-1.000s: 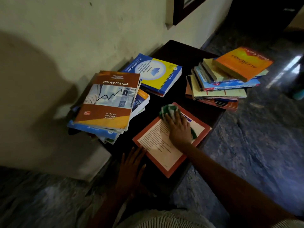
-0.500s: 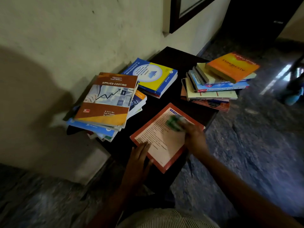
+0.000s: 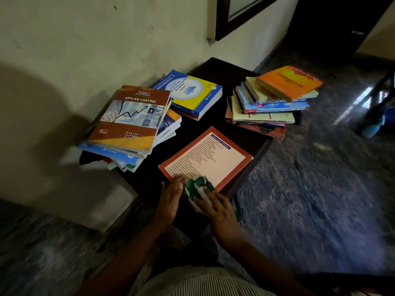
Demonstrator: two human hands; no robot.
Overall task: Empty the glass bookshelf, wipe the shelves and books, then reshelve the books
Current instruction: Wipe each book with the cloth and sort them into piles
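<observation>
Two hands are seen at the near end of a dark table set against a pale wall. A red-bordered book is laid flat on the near part of the table, back cover up and headed "OUR PUBLICATIONS". It is turned at an angle, with its right corner at the table's right edge.

A bunched green-and-white cloth is pressed onto the book's near corner by the right hand. The fingers are laid over the cloth, fairly straight and slightly apart, though blurred. The left hand is laid flat just left of the cloth, fingers straight and together, tips resting on the book's near-left edge. Nothing is gripped by it.

Three groups of books are ranged farther back:
- **Left:** an untidy stack is topped by the "Applied Costing" book and overhangs the table's left edge.
- **Behind it, by the wall:** a blue-and-yellow "Mathematics II" book is laid on another book.
- **Far right:** a stack is topped by a tilted orange book, with a blue "Constitutional Law" book lower down. This stack overhangs the right edge.

A dark frame is seen on the wall at the top. A mottled stone floor is seen right of the table. A striped garment is seen at the bottom edge.
</observation>
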